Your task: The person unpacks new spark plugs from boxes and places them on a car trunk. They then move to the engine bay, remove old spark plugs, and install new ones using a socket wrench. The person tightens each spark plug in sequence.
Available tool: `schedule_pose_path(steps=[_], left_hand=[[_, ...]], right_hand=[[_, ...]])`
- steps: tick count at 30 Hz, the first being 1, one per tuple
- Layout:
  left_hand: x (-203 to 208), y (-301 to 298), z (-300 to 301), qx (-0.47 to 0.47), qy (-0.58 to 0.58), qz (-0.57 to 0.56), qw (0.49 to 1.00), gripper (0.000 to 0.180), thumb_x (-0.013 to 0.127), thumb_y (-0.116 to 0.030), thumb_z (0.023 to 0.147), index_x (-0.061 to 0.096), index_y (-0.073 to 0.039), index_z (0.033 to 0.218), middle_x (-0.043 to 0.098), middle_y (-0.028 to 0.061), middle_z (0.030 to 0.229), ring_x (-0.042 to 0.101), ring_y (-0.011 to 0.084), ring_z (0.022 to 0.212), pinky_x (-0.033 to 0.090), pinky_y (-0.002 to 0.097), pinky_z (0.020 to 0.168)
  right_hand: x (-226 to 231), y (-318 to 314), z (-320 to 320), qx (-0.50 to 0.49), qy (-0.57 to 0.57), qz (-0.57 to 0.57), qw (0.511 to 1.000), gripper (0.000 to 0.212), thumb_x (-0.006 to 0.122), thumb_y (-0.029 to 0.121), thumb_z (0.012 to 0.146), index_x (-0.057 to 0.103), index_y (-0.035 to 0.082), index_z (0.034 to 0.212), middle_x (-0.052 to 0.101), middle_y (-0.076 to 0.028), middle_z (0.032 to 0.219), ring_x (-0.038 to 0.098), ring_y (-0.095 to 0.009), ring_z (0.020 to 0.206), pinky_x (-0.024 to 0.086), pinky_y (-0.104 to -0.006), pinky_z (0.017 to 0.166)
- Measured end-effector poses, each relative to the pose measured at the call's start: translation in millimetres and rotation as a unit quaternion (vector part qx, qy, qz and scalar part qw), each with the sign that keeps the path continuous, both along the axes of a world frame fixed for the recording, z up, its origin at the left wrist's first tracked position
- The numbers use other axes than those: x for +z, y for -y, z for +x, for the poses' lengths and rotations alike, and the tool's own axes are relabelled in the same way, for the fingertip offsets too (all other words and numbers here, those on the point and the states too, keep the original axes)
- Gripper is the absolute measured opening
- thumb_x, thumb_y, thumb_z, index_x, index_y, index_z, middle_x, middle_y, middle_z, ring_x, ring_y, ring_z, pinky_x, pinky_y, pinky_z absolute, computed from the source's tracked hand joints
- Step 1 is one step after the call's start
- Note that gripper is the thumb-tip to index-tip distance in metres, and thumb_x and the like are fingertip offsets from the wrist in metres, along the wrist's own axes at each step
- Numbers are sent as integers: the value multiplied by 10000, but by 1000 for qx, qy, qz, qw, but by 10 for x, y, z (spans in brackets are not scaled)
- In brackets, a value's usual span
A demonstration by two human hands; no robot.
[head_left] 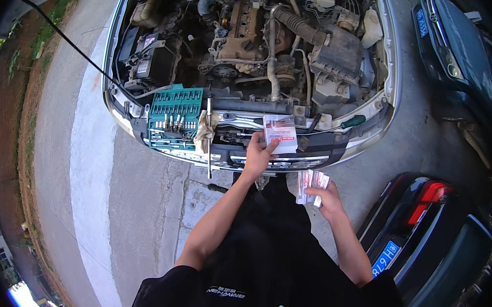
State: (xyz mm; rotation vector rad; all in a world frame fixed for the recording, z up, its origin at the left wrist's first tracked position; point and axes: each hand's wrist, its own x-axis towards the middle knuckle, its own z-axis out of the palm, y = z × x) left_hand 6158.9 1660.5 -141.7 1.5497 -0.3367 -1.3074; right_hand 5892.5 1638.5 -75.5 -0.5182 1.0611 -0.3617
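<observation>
Printed carton, white and red — centre of frame, left hand closed on its lower left edge. Likely light, crushable card; grip by side edges. Slim boxes — fanned, right of centre, pinched in right hand; probably slick.

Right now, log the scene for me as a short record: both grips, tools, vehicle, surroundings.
Left grip: closed on a white box, over the front edge of the silver car
Right grip: closed on several narrow white boxes, fanned; exact count unclear
Tool case: green, open, on the car's front edge
Loose tools: ratchet, long silver bar, green-handled screwdriver
Cloth: beige, against the bar
Engine: exposed
Surroundings: a teal car and a dark car, both to the right
</observation>
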Motion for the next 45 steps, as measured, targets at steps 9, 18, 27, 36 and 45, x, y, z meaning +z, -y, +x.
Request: schedule_pose_path(steps=[9,18,27,36,45], left_hand=[[179,-132,-81,-164,48,1,985,170,768,-92,1002,661,19,1075,790,99,962,718,108,829,568,276,737],[401,-271,-473,-203,52,9,978,276,765,-55,996,668,11,1246,790,100,998,752,142,851,589,281,750],[395,317,-1070,-184,-18,2,983,267,756,-71,1010,655,40,1230,780,88,1005,747,132,857,588,280,739],[781,1825,-1633,-247,-82,-49,964,287,742,-38,975,675,32,1245,768,120,1095,759,187,949,606,336,858],[1105,1498,-1695,-244,-249,-60,935,360,517,-96,1002,634,47,1311,732,155,1208,734,246,1077,575,388,1014]], right_hand=[[-5,-8,-214,-51,82,12,995,443,807,-60,833,697,-16,1261,779,-125,1124,775,-225,1017,630,-371,918],[-190,18,-444,-146,58,-16,987,451,803,-75,806,705,-10,1241,781,-113,1108,774,-219,987,626,-380,919],[-415,-227,-1004,-276,52,2,960,441,774,-75,816,701,2,1244,780,-124,1118,772,-251,1033,623,-410,962],[-410,-487,-1649,-360,38,-10,932,461,760,-54,827,668,-2,1276,774,-137,1135,767,-268,1046,613,-434,983],[-68,-458,-1906,-388,25,-24,921,474,777,-27,818,659,-9,1277,763,-133,1115,765,-271,1027,613,-441,975]])
